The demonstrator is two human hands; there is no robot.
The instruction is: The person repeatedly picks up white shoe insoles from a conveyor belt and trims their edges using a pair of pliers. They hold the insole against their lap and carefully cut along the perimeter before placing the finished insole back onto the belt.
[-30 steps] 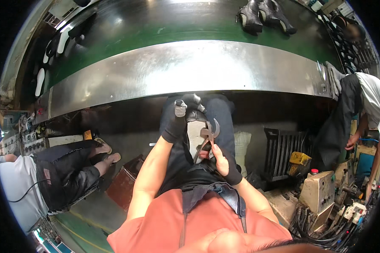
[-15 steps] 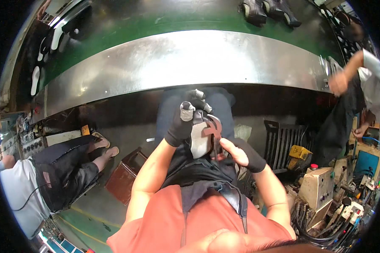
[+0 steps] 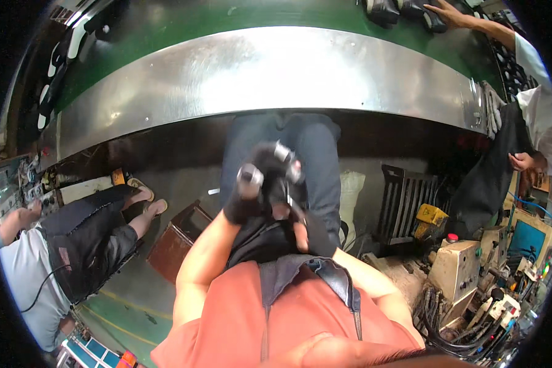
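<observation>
Over my lap, my left hand (image 3: 246, 195), in a black fingerless glove with silvery tape on the fingers, is closed round a dark shoe (image 3: 278, 189). The shoe is smeared by motion, and its pale sole does not show. Close against its near end is my right hand (image 3: 310, 236), also in a black glove, its fingers curled in. Whatever lies inside that grip is hidden; a thin bright edge shows beside it.
A metal ledge (image 3: 184, 83) fronts a green conveyor (image 3: 276, 15). At the far right a co-worker's hand (image 3: 451, 13) touches black shoes (image 3: 383, 11). Another person (image 3: 86, 257) sits left, near a brown box (image 3: 176, 245). Machinery (image 3: 457, 270) and a dark slatted stand (image 3: 405, 205) are at right.
The shoe has turned, hiding its pale sole. My right hand has moved left and inward; its brown curved tool no longer shows. The co-worker's hand has moved onto the conveyor shoes.
</observation>
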